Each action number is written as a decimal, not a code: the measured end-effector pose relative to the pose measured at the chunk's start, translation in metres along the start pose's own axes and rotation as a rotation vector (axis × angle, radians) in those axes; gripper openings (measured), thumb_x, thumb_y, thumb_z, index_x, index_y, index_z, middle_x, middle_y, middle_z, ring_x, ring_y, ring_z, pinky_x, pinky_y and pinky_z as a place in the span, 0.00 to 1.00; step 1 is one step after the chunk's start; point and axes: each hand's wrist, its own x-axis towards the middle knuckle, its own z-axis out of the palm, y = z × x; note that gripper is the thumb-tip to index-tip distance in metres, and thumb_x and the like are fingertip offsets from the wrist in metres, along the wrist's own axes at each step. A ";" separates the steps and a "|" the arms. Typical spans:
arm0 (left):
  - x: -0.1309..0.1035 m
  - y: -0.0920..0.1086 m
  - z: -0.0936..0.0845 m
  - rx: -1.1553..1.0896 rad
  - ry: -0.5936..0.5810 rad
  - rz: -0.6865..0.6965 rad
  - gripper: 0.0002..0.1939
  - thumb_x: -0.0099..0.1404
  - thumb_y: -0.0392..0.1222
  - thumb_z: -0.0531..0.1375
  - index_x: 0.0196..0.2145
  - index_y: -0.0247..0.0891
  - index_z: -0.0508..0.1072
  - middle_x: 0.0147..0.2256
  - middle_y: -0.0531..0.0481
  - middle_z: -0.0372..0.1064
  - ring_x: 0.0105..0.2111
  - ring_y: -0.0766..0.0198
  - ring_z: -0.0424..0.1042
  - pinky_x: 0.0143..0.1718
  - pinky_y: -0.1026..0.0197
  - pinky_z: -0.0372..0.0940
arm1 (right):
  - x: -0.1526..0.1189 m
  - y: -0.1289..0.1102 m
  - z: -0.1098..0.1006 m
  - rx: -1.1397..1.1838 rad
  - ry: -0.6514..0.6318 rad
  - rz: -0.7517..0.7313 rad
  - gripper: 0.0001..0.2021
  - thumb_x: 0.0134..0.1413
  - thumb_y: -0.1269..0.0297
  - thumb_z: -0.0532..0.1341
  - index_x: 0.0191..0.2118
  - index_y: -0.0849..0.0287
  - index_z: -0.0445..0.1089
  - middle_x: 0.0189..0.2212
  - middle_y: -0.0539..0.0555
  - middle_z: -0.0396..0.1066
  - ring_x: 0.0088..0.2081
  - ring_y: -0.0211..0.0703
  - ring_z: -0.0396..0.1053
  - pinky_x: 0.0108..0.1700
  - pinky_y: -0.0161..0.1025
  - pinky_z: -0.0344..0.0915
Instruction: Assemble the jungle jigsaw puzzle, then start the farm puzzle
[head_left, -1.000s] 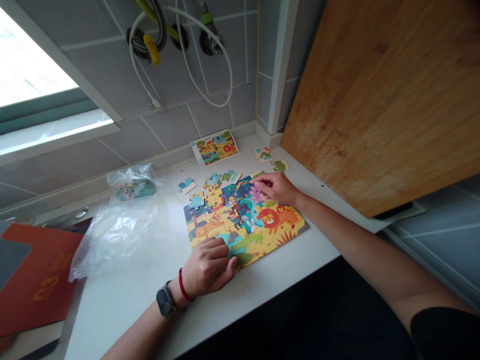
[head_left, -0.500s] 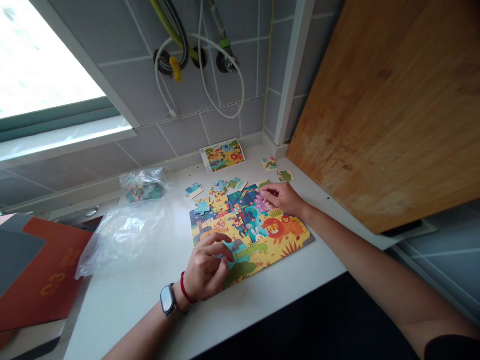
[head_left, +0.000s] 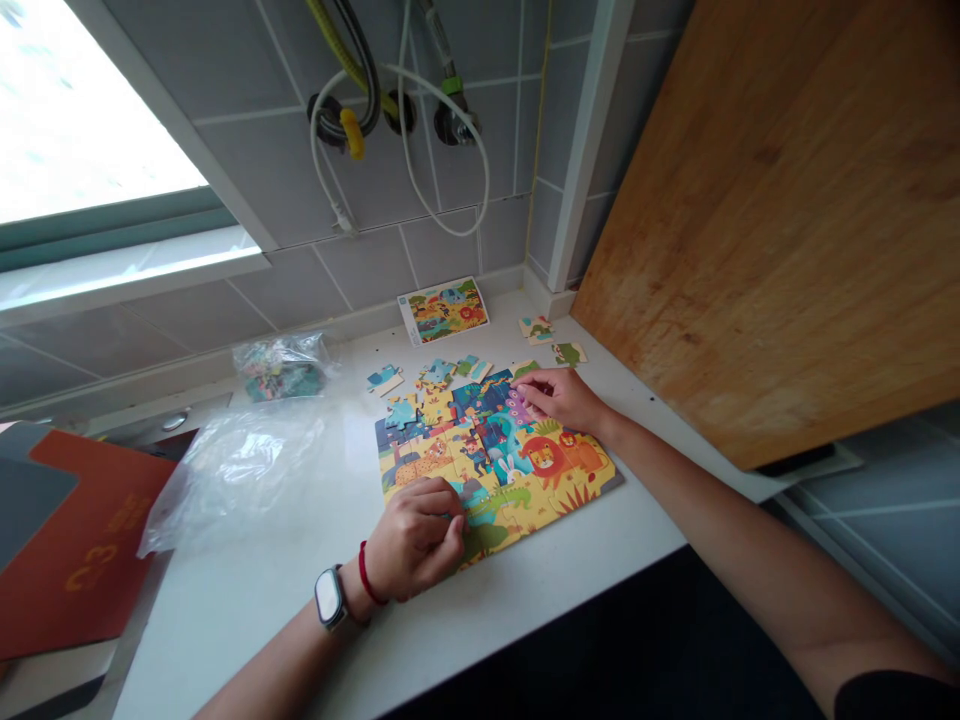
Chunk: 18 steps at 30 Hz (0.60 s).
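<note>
A partly assembled animal jigsaw puzzle (head_left: 547,492) lies on the white counter, with lions, a crocodile and a leopard in its picture. My left hand (head_left: 420,535), wearing a watch and a red cord, rests over the puzzle's lower left part with its fingers curled in; I see nothing in them. At the upper right edge, my right hand (head_left: 559,395) has its thumb and fingertips closed on a purple puzzle piece (head_left: 520,405), which they partly cover. Several loose puzzle pieces (head_left: 436,373) lie along the far edge, and two more pieces (head_left: 569,353) sit further right.
A picture card (head_left: 444,310) lies against the tiled wall. To the left are a clear plastic bag (head_left: 236,465), a bag of pieces (head_left: 281,370) and an orange box (head_left: 82,540). A wooden board (head_left: 787,220) bounds the right side; hoses and a white cable (head_left: 486,180) hang behind.
My left hand's fingers have curled in from a more spread pose. My right hand has stayed almost in place at the puzzle's upper right. The view has shifted slightly.
</note>
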 end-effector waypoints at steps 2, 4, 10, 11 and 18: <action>0.000 -0.001 0.001 0.004 -0.007 0.002 0.16 0.70 0.28 0.55 0.25 0.38 0.68 0.28 0.46 0.74 0.30 0.62 0.70 0.33 0.58 0.66 | 0.000 0.001 0.000 0.008 -0.007 -0.001 0.16 0.61 0.52 0.63 0.39 0.61 0.80 0.22 0.50 0.73 0.23 0.38 0.67 0.28 0.35 0.64; 0.000 -0.001 0.001 0.009 -0.014 0.004 0.15 0.70 0.28 0.55 0.26 0.38 0.68 0.28 0.46 0.74 0.30 0.62 0.69 0.33 0.58 0.65 | 0.000 0.001 0.000 0.015 -0.011 -0.001 0.16 0.61 0.52 0.63 0.39 0.61 0.80 0.22 0.50 0.73 0.23 0.38 0.67 0.28 0.35 0.64; 0.001 0.000 0.000 0.040 -0.028 0.000 0.16 0.72 0.29 0.55 0.25 0.38 0.67 0.27 0.47 0.72 0.29 0.62 0.66 0.32 0.58 0.63 | -0.001 -0.003 0.000 0.037 -0.026 0.042 0.16 0.59 0.51 0.64 0.38 0.61 0.79 0.21 0.50 0.71 0.21 0.38 0.65 0.26 0.35 0.62; 0.001 0.000 0.000 0.043 -0.034 0.000 0.17 0.72 0.29 0.54 0.25 0.38 0.67 0.27 0.47 0.72 0.29 0.62 0.66 0.32 0.58 0.63 | -0.001 -0.004 0.000 0.041 -0.026 0.050 0.16 0.59 0.51 0.64 0.39 0.61 0.79 0.21 0.49 0.71 0.21 0.38 0.65 0.25 0.35 0.62; -0.001 -0.002 0.001 0.066 -0.066 -0.037 0.21 0.73 0.33 0.52 0.21 0.39 0.66 0.25 0.46 0.70 0.29 0.61 0.65 0.32 0.57 0.63 | -0.001 -0.004 -0.004 0.015 -0.042 0.096 0.18 0.58 0.50 0.64 0.41 0.62 0.80 0.22 0.51 0.72 0.22 0.39 0.67 0.26 0.36 0.65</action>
